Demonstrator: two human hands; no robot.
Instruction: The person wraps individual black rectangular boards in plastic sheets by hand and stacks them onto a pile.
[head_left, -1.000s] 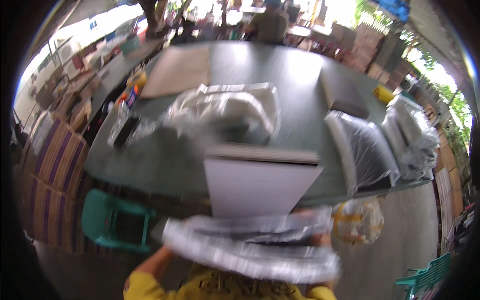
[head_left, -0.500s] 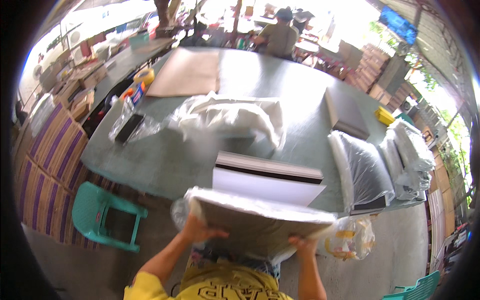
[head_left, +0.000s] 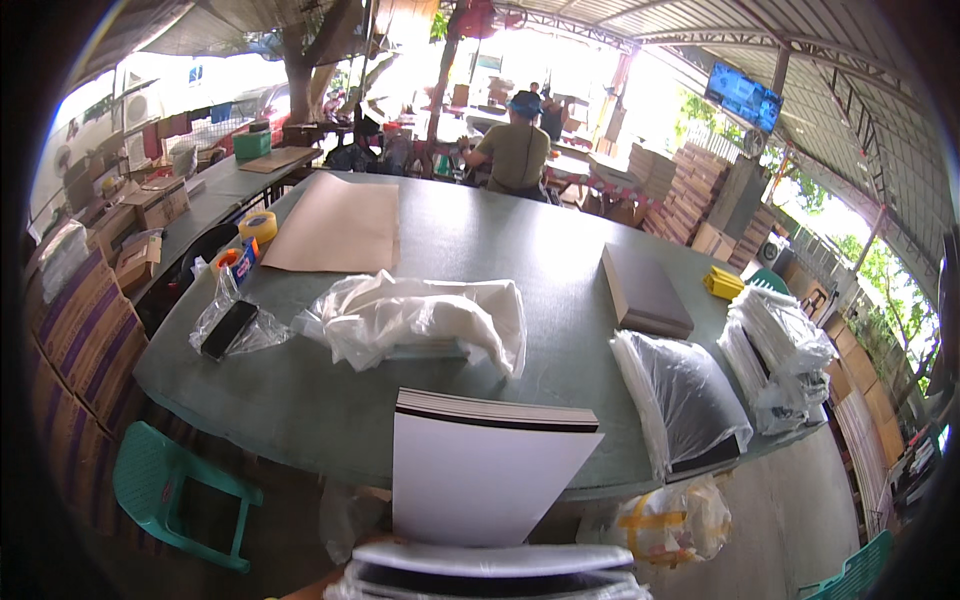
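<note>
A plastic-wrapped stack of flat sheets (head_left: 490, 572) lies across the bottom edge of the view, close under the camera. Neither of my hands shows; only a sliver of arm appears at the lower left beside the stack. Just beyond it, a stack of white boards with dark edges (head_left: 480, 470) rests on the near edge of the green table (head_left: 520, 250) and hangs over it. Behind the boards lies crumpled clear plastic (head_left: 420, 320).
On the table are a brown paper sheet (head_left: 335, 225), a grey-brown stack (head_left: 645, 290), wrapped dark stacks (head_left: 680, 400), white wrapped bundles (head_left: 780, 350), tape rolls (head_left: 258, 228) and a black item in plastic (head_left: 228, 328). A green chair (head_left: 160, 490) and a taped bag (head_left: 665, 520) stand on the floor. A person (head_left: 518, 150) sits at the far end.
The wrapped stack, held up in both hands before, has dropped to the bottom edge, and the hands have left the view. The camera has tilted up toward the far end.
</note>
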